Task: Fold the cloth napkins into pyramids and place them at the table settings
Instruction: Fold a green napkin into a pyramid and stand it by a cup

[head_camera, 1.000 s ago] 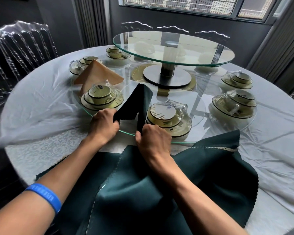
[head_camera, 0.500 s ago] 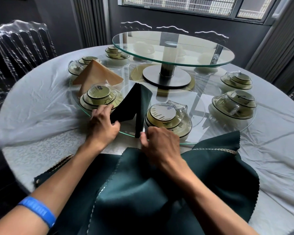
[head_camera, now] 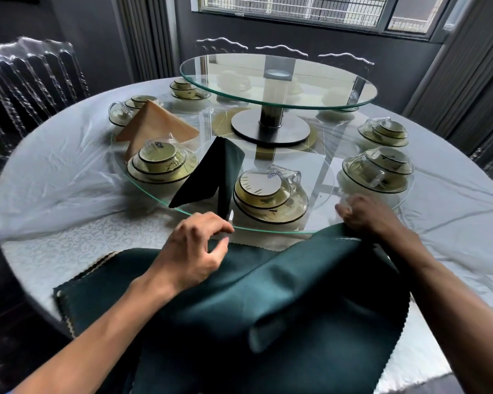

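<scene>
At frame centre I saw the folded dark green napkin (head_camera: 211, 172) standing as a pyramid on the lower glass turntable (head_camera: 319, 228), between two wrapped stacks of bowls (head_camera: 161, 164) (head_camera: 269, 193). My left hand (head_camera: 195, 251) hovered just below its base, fingers loosely curled and holding nothing, over the loose green cloth (head_camera: 268, 308) that spread across the lower half of the frame. At right of centre, my right hand (head_camera: 365, 213) gripped the raised far edge of that cloth at the turntable rim. A tan napkin pyramid (head_camera: 157, 123) stood at upper left, behind the left stack. The raised glass tier (head_camera: 279, 81) occupied upper centre, and the white-covered bench (head_camera: 54, 172) carried everything.
</scene>
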Available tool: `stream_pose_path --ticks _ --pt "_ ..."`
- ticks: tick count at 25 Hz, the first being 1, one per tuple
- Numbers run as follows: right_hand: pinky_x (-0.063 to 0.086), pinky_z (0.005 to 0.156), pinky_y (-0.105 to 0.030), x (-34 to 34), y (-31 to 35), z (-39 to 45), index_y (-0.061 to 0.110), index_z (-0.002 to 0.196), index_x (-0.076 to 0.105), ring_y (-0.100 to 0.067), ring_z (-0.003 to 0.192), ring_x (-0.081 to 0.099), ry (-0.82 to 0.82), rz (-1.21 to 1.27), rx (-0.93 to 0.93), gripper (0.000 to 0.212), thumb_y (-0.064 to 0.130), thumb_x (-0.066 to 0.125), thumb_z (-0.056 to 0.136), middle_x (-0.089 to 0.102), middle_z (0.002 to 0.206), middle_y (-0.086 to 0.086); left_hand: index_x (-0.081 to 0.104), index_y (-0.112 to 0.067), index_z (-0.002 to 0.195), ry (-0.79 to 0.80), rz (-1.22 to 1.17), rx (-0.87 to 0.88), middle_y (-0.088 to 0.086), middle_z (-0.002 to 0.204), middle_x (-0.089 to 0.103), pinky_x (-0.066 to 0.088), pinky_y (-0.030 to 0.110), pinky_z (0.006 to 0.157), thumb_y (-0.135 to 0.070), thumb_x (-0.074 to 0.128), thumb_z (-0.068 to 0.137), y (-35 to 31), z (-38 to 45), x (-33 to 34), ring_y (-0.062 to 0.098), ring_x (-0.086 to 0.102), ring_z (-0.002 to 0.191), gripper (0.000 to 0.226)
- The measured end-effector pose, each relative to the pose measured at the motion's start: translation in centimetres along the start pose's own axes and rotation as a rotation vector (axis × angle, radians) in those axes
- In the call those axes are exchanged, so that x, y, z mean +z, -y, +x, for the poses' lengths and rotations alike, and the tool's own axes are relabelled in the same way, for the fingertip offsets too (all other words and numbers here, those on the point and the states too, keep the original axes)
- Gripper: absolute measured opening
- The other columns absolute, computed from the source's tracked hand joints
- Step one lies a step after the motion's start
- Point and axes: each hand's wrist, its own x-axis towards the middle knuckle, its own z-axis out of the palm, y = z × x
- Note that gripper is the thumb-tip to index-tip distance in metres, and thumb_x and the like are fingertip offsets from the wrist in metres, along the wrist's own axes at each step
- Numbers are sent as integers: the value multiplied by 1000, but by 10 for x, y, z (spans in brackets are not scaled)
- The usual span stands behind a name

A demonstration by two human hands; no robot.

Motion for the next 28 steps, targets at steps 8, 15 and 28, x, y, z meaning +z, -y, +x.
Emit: stream_pose_path --ticks 8,15,28 --pt "36 76 -34 7 -3 -2 12 97 64 -33 105 60 30 -84 -71 41 37 30 98 63 119 -20 74 -20 96 96 -50 26 -11 97 71 39 6 81 -21 59 84 -33 20 0 7 60 90 19" --pt "43 72 -36 2 32 -24 14 93 64 -32 95 60 44 -35 -220 37 35 33 97 66 104 -16 68 -19 120 309 30 81 -4 125 65 40 28 104 -17 57 94 -61 59 16 14 57 117 28" --pt "51 73 -34 6 44 -51 27 93 71 -14 78 62 55 233 -533 26 47 55 93 68 81 9 31 -38 152 567 294 -237 -3 164 14 10 37 120 -35 39 105 2 48 -2 15 13 151 47"
